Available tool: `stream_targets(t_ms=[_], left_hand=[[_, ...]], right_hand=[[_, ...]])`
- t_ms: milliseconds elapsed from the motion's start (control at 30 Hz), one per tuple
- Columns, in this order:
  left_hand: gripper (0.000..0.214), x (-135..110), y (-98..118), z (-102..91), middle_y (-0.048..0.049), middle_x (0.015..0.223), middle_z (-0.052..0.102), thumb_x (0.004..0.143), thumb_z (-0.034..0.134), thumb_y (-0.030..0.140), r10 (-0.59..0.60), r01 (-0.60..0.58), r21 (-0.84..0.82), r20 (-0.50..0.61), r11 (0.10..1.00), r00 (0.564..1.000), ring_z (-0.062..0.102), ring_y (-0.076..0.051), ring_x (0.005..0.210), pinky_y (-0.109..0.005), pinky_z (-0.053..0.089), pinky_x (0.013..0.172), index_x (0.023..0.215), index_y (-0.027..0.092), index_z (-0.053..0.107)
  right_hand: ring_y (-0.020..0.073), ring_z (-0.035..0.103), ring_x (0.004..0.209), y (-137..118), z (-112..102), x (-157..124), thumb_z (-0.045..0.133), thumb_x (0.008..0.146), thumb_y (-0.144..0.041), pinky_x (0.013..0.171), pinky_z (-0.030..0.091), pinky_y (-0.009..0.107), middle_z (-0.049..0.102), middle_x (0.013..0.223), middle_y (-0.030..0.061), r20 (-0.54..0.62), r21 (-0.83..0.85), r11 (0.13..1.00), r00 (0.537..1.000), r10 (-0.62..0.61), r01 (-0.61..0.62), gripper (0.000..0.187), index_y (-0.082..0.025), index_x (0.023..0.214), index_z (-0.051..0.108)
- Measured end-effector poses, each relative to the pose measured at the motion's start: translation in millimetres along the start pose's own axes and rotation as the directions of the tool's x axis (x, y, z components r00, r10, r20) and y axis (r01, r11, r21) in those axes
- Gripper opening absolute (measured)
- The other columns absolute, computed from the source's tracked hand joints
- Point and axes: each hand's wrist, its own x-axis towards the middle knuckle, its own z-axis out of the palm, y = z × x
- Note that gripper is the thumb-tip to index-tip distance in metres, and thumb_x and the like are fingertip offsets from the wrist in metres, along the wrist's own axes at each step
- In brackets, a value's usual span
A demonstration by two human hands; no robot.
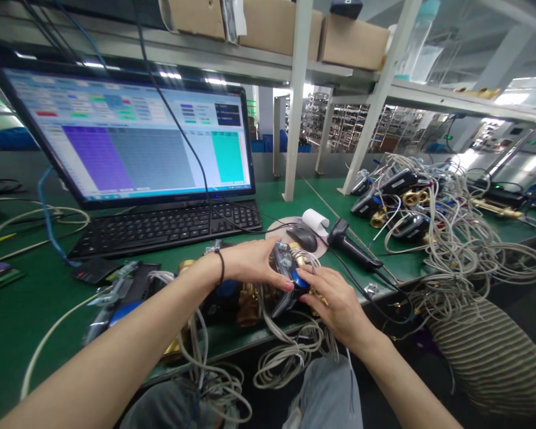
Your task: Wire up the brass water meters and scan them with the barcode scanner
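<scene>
Between my hands at the bench's front edge is a meter [284,257] with a clear-topped dark housing, a blue part and brass fittings. My left hand [256,262] is over its left side, thumb pressed on the housing. My right hand [337,295] grips its right side by the blue part, with the fingers bent. Grey cable [290,351] hangs in coils below it. More meters, partly hidden by my left arm, lie to the left, one with a clear lid [116,289] and one with a brass body [249,304].
A monitor [152,137] and black keyboard [161,227] stand behind. A mouse [302,237] and a barcode scanner [352,245] lie beyond my hands. At right is a heap of cabled meters [397,190]. Shelf posts [296,107] rise behind; a striped sleeve [491,351] is at lower right.
</scene>
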Motion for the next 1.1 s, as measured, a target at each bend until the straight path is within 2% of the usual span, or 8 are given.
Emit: stream_targets(t_ms=[200, 367, 533, 867, 900, 967, 1033, 1100], left_hand=[[0.094, -2.6, 3.4, -0.2, -0.0095, 0.12, 0.061, 0.053, 0.069, 0.071, -0.036, 0.038, 0.06, -0.032, 0.998, 0.999, 0.058, -0.031, 0.106, -0.032, 0.044, 0.087, 0.129, 0.021, 0.045], [0.097, -3.3, 2.9, 0.8, -0.0097, 0.119, 0.061, 0.052, 0.069, 0.073, -0.042, 0.044, 0.047, -0.031, 0.998, 0.999, 0.059, -0.03, 0.105, -0.033, 0.044, 0.088, 0.129, 0.02, 0.044], [0.098, -3.1, 1.8, 1.9, -0.0101, 0.118, 0.061, 0.054, 0.068, 0.074, -0.041, 0.043, 0.06, -0.029, 0.997, 0.999, 0.059, -0.029, 0.103, -0.035, 0.045, 0.087, 0.131, 0.02, 0.04], [0.091, -3.1, -1.0, 3.2, -0.0072, 0.112, 0.063, 0.054, 0.069, 0.072, -0.011, 0.013, 0.03, -0.044, 0.999, 0.999, 0.06, -0.027, 0.1, -0.033, 0.045, 0.084, 0.126, 0.022, 0.045], [0.091, -3.5, -0.9, 3.1, -0.0072, 0.113, 0.063, 0.054, 0.069, 0.071, -0.011, 0.012, 0.018, -0.043, 1.0, 0.999, 0.06, -0.027, 0.1, -0.033, 0.045, 0.084, 0.126, 0.021, 0.045], [0.093, -4.3, -0.5, 2.7, -0.0075, 0.115, 0.062, 0.054, 0.069, 0.072, -0.013, 0.013, -0.005, -0.038, 1.0, 0.999, 0.059, -0.028, 0.101, -0.033, 0.045, 0.085, 0.127, 0.022, 0.044], [0.094, -4.8, -0.1, 2.3, -0.0079, 0.116, 0.062, 0.053, 0.069, 0.072, -0.016, 0.016, -0.017, -0.031, 1.0, 0.999, 0.059, -0.029, 0.103, -0.033, 0.045, 0.085, 0.129, 0.022, 0.042], [0.094, -5.0, -0.3, 2.2, -0.008, 0.118, 0.061, 0.053, 0.07, 0.07, 0.002, -0.002, -0.026, -0.033, 1.0, 0.999, 0.059, -0.029, 0.105, -0.033, 0.044, 0.088, 0.13, 0.022, 0.042]], right_hand=[[0.022, 0.056, 0.115, -0.4, 7.3, 3.2, 0.067, 0.078, -0.021, 0.101, 0.043, 0.046, 0.062, 0.12, 0.0108, 0.009, 0.056, 0.998, 1.0, 0.014, -0.015, 0.04, -0.019, 0.115, 0.054], [0.0186, 0.054, 0.118, 5.0, 2.7, 2.9, 0.057, 0.084, -0.017, 0.105, 0.041, 0.044, 0.064, 0.119, 0.0077, 0.045, 0.16, 0.987, 0.999, -0.026, 0.019, 0.039, -0.022, 0.122, 0.051], [0.0191, 0.048, 0.124, 2.9, -0.7, 0.7, 0.053, 0.085, -0.014, 0.106, 0.04, 0.043, 0.059, 0.125, 0.0099, 0.065, 0.133, 0.991, 0.998, -0.017, 0.008, 0.041, -0.021, 0.125, 0.049], [0.0197, 0.055, 0.116, -0.8, 6.1, 0.6, 0.064, 0.08, -0.025, 0.106, 0.04, 0.043, 0.062, 0.12, 0.0099, -0.007, 0.101, 0.995, 1.0, -0.007, 0.007, 0.042, -0.02, 0.12, 0.051], [0.0202, 0.054, 0.117, -4.3, 4.3, -3.9, 0.064, 0.081, -0.024, 0.104, 0.042, 0.043, 0.06, 0.122, 0.0104, -0.04, 0.069, 0.997, 0.999, 0.023, -0.02, 0.043, -0.021, 0.121, 0.051], [0.0214, 0.055, 0.114, -14.0, 2.0, -16.2, 0.064, 0.08, -0.021, 0.097, 0.047, 0.043, 0.059, 0.12, 0.0109, -0.193, -0.017, 0.993, 0.975, 0.108, -0.114, 0.04, -0.021, 0.119, 0.055], [0.0201, 0.059, 0.103, -25.5, 4.5, -29.4, 0.064, 0.079, -0.014, 0.088, 0.05, 0.04, 0.064, 0.106, 0.0089, -0.35, -0.059, 0.98, 0.923, 0.159, -0.191, 0.033, -0.021, 0.111, 0.06], [0.0167, 0.062, 0.09, -36.3, 13.6, -39.0, 0.062, 0.078, -0.006, 0.081, 0.053, 0.035, 0.066, 0.092, 0.0057, -0.398, -0.051, 0.979, 0.904, 0.159, -0.195, 0.03, -0.02, 0.104, 0.062]])
